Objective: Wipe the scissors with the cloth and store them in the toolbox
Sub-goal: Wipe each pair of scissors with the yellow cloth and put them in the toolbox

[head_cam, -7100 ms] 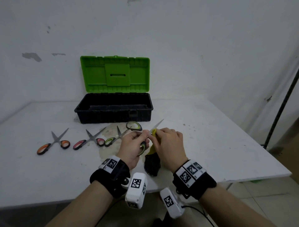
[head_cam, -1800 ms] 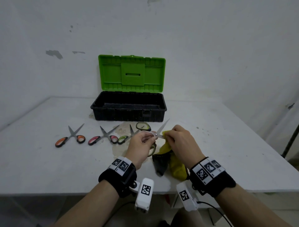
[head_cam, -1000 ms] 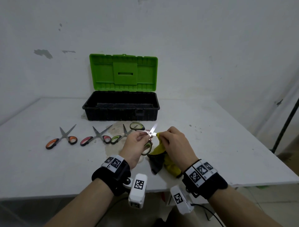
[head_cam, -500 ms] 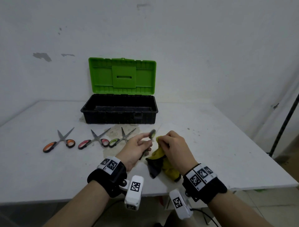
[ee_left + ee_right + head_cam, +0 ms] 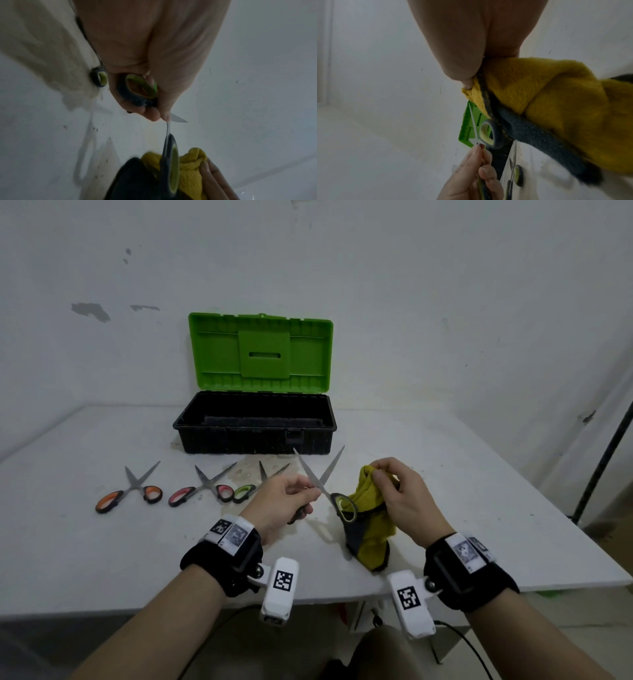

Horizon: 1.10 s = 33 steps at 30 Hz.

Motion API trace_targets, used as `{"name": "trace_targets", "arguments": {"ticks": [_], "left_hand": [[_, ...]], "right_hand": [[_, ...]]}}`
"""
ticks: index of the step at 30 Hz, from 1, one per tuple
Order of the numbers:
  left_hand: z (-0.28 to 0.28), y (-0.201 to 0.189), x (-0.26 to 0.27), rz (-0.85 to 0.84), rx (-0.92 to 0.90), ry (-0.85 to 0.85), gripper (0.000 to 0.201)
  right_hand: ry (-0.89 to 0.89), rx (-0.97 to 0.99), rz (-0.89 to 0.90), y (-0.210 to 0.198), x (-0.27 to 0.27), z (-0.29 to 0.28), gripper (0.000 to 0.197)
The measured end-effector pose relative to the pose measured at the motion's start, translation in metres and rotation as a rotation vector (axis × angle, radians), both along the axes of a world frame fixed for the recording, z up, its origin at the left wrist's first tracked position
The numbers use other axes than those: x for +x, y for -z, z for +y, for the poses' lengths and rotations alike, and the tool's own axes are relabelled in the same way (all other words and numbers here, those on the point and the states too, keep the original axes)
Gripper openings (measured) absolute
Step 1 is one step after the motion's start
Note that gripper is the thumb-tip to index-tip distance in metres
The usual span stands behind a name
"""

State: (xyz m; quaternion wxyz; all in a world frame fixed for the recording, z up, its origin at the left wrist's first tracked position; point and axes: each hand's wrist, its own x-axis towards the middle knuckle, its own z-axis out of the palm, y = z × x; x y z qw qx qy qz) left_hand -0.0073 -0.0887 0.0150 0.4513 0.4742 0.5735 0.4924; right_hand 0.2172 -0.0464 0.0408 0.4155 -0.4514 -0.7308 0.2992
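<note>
While hands (image 5: pixel 284 501) grip, scissors (image 5: pixel 320 484) mid-table.

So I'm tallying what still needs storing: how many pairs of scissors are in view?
4. The orange-handled pair, the pink-handled pair and a green-handled pair lie on the table; another green-handled pair is in the left hand. No scissors show in the toolbox.
</note>
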Motion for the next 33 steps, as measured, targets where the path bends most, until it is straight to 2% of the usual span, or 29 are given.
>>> {"name": "trace_targets", "arguments": {"ticks": [6, 8, 12, 17, 25, 29, 33], "left_hand": [[0.003, -0.012, -0.007, 0.155, 0.037, 0.017, 0.007], [0.004, -0.014, -0.007, 0.19, 0.04, 0.029, 0.008], [0.006, -0.016, -0.005, 0.23, 0.051, 0.063, 0.009], [0.004, -0.017, 0.003, 0.187, 0.086, 0.085, 0.009], [0.004, -0.006, 0.01, 0.062, 0.077, 0.065, 0.008], [0.003, -0.002, 0.015, 0.005, 0.051, 0.061, 0.009], [0.003, -0.002, 0.015, -0.018, 0.053, 0.04, 0.009]], "right_hand": [[0.04, -0.169, 0.032, -0.013, 0.001, -0.008, 0.018], [0.05, -0.099, -0.011, -0.016, 0.002, -0.01, 0.016], [0.021, 0.192, -0.15, -0.016, -0.008, -0.018, 0.017], [-0.046, 0.431, -0.229, -0.003, -0.028, -0.02, 0.019], [-0.038, 0.496, -0.19, 0.019, -0.038, -0.02, 0.013], [-0.048, 0.539, -0.254, 0.024, -0.04, -0.021, 0.01], [0.01, 0.472, -0.284, 0.02, -0.034, -0.01, 0.015]]}}
